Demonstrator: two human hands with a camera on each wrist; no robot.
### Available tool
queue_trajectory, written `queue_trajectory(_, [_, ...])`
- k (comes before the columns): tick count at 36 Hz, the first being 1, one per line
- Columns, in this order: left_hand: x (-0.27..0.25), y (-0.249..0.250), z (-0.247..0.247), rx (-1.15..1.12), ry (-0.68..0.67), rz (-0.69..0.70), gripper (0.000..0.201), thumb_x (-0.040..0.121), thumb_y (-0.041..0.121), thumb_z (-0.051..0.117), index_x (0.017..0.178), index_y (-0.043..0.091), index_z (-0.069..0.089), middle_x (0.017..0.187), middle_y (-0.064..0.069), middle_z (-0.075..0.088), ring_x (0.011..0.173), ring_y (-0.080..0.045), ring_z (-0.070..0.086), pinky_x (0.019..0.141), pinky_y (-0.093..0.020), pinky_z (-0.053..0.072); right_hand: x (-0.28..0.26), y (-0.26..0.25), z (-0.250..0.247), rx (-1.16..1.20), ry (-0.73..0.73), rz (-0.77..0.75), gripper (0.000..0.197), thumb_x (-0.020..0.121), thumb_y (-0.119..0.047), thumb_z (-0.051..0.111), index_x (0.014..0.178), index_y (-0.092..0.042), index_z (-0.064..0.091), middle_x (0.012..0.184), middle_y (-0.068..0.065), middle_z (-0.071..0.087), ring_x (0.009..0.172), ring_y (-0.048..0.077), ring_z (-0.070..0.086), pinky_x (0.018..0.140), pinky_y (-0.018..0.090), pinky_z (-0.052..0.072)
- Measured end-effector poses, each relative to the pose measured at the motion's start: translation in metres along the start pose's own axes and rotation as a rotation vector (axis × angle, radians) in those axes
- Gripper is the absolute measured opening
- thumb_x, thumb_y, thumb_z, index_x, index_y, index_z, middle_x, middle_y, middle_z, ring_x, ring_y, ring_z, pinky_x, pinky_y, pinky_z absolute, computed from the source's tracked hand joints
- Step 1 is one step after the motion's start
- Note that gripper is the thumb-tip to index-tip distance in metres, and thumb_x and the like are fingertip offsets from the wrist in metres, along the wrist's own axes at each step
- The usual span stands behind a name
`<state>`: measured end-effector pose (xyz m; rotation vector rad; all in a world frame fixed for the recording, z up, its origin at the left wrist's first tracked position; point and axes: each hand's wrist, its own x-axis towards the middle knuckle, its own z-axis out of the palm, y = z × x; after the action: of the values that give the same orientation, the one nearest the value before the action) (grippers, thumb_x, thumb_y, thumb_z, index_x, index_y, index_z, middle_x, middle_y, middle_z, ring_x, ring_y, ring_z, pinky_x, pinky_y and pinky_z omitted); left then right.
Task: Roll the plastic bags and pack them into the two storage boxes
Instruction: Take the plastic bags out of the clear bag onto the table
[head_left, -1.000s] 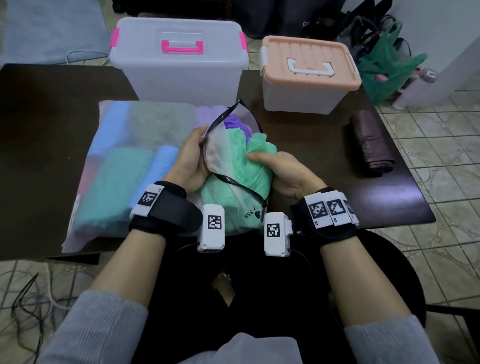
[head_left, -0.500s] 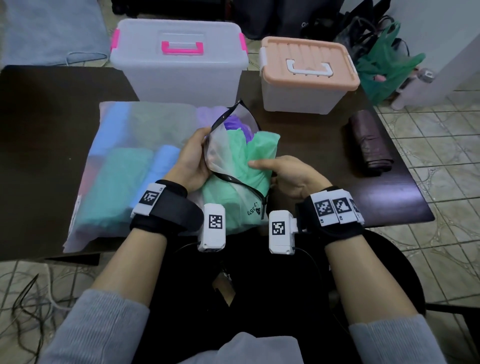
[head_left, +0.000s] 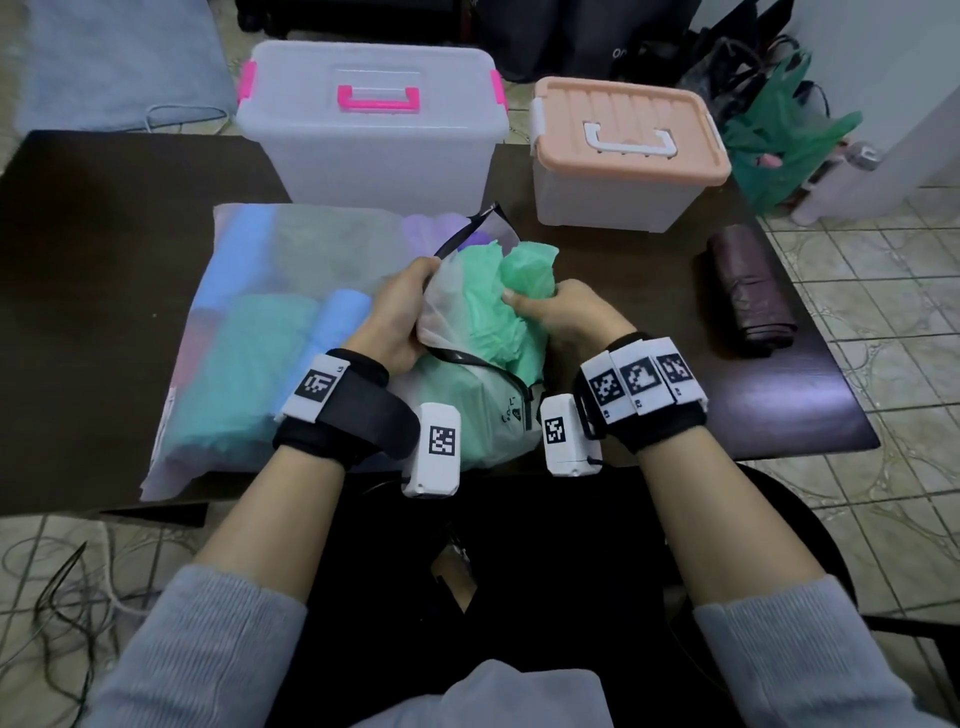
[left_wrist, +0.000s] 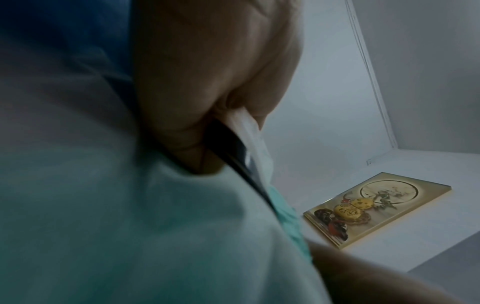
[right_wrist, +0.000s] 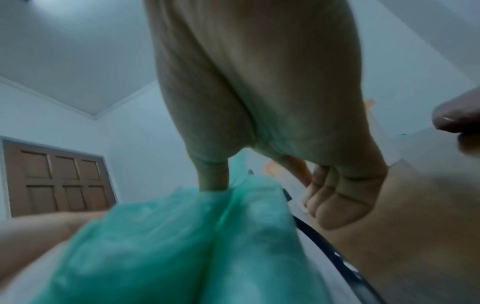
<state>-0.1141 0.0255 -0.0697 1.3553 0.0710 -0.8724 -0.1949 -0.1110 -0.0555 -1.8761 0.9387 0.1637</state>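
A frosted zipper pouch (head_left: 291, 332) full of coloured plastic bags lies on the dark table (head_left: 104, 249). My left hand (head_left: 400, 312) grips the pouch's black-edged open flap (head_left: 457, 291); the left wrist view shows its fingers (left_wrist: 207, 123) pinching that edge. My right hand (head_left: 556, 312) grips a crumpled green bag (head_left: 519, 280) that sticks out of the opening, and its fingers (right_wrist: 335, 195) curl beside the green bag (right_wrist: 182, 236). Two shut storage boxes stand behind: a clear one with pink handle (head_left: 371, 135) and a peach-lidded one (head_left: 628, 150).
A rolled dark brown bag (head_left: 748, 291) lies on the table at the right. Bags, among them a green one (head_left: 779, 135), sit on the tiled floor past the table's far right corner. Cables (head_left: 62, 597) lie on the floor at the left.
My right hand has moved up from the pouch's side and closed round the green bag, drawing more of it out of the opening. My left hand keeps its hold on the flap.
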Motion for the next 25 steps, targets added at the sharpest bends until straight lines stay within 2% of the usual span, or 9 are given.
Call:
queue_trajectory(2, [0.001, -0.001, -0.001, 0.002, 0.013, -0.016, 0.042, 0.093, 0.031, 0.041, 0.120, 0.005, 0.061, 0.120, -0.016, 0.063, 0.101, -0.029, 0.063, 0.094, -0.039, 0.048, -0.008, -0.008, -0.001, -0.039, 0.066, 0.007, 0.106, 0.057, -0.069, 0.069, 0.136, -0.003, 0.042, 0.140, 0.016, 0.041, 0.122, 0.030, 0.048, 0.103, 0.042, 0.043])
queue_trajectory(5, [0.003, -0.004, -0.005, -0.010, 0.049, -0.058, 0.042, 0.093, 0.038, 0.043, 0.118, 0.011, 0.062, 0.117, -0.013, 0.063, 0.095, -0.027, 0.060, 0.084, -0.034, 0.051, -0.011, -0.017, 0.000, -0.019, 0.210, -0.080, 0.077, 0.081, -0.049, 0.064, 0.137, -0.005, 0.034, 0.138, 0.015, 0.036, 0.126, 0.030, 0.041, 0.104, 0.041, 0.040])
queue_trajectory(7, [0.004, -0.006, -0.007, -0.041, 0.085, -0.081, 0.039, 0.094, 0.042, 0.042, 0.112, 0.013, 0.061, 0.106, -0.011, 0.061, 0.087, -0.025, 0.059, 0.073, -0.030, 0.051, -0.014, -0.022, 0.011, -0.046, 0.174, -0.136, 0.048, 0.086, -0.045, 0.055, 0.114, -0.007, 0.048, 0.115, 0.012, 0.051, 0.109, 0.026, 0.048, 0.084, 0.031, 0.047])
queue_trajectory(8, [0.005, -0.007, -0.007, -0.051, 0.096, -0.083, 0.036, 0.095, 0.042, 0.042, 0.107, 0.013, 0.060, 0.100, -0.010, 0.061, 0.081, -0.024, 0.059, 0.070, -0.030, 0.050, -0.017, -0.025, 0.017, -0.087, 0.125, -0.141, 0.034, 0.090, -0.041, 0.050, 0.099, -0.009, 0.052, 0.100, 0.010, 0.054, 0.101, 0.024, 0.048, 0.074, 0.027, 0.042])
queue_trajectory(9, [0.006, -0.008, -0.007, -0.064, 0.108, -0.081, 0.035, 0.095, 0.042, 0.041, 0.103, 0.013, 0.060, 0.095, -0.009, 0.061, 0.077, -0.023, 0.059, 0.068, -0.029, 0.050, -0.019, -0.027, 0.022, -0.124, 0.081, -0.142, 0.030, 0.093, -0.037, 0.045, 0.092, -0.009, 0.055, 0.096, 0.011, 0.057, 0.100, 0.024, 0.048, 0.074, 0.026, 0.041])
queue_trajectory(12, [0.008, -0.011, -0.006, -0.082, 0.140, -0.049, 0.033, 0.097, 0.038, 0.041, 0.091, 0.012, 0.062, 0.085, -0.007, 0.063, 0.070, -0.020, 0.060, 0.061, -0.026, 0.051, -0.028, -0.036, 0.027, -0.192, 0.039, -0.154, 0.041, 0.099, -0.030, 0.036, 0.110, 0.002, 0.060, 0.121, 0.022, 0.059, 0.117, 0.033, 0.051, 0.093, 0.033, 0.038])
queue_trajectory(17, [0.009, -0.015, -0.003, -0.132, 0.132, -0.014, 0.036, 0.100, 0.033, 0.035, 0.085, 0.013, 0.061, 0.068, -0.003, 0.068, 0.058, -0.016, 0.064, 0.052, -0.022, 0.051, -0.034, -0.055, 0.029, -0.184, -0.070, -0.088, 0.043, 0.101, -0.026, 0.034, 0.125, 0.004, 0.053, 0.131, 0.020, 0.054, 0.121, 0.031, 0.050, 0.093, 0.031, 0.042])
queue_trajectory(21, [0.007, -0.016, -0.001, -0.145, 0.136, -0.005, 0.034, 0.100, 0.031, 0.035, 0.085, 0.014, 0.060, 0.072, -0.003, 0.067, 0.068, -0.018, 0.063, 0.062, -0.027, 0.052, -0.041, -0.066, 0.028, -0.108, -0.034, -0.017, 0.040, 0.102, -0.010, 0.024, 0.136, 0.002, 0.042, 0.144, 0.016, 0.041, 0.132, 0.028, 0.038, 0.104, 0.028, 0.030])
queue_trajectory(25, [0.006, -0.015, -0.002, -0.158, 0.149, 0.014, 0.034, 0.101, 0.029, 0.035, 0.084, 0.014, 0.060, 0.071, -0.002, 0.068, 0.068, -0.018, 0.062, 0.064, -0.028, 0.052, -0.043, -0.070, 0.034, -0.196, -0.049, -0.061, 0.039, 0.100, -0.006, 0.028, 0.133, 0.004, 0.045, 0.140, 0.019, 0.045, 0.129, 0.031, 0.042, 0.103, 0.032, 0.032])
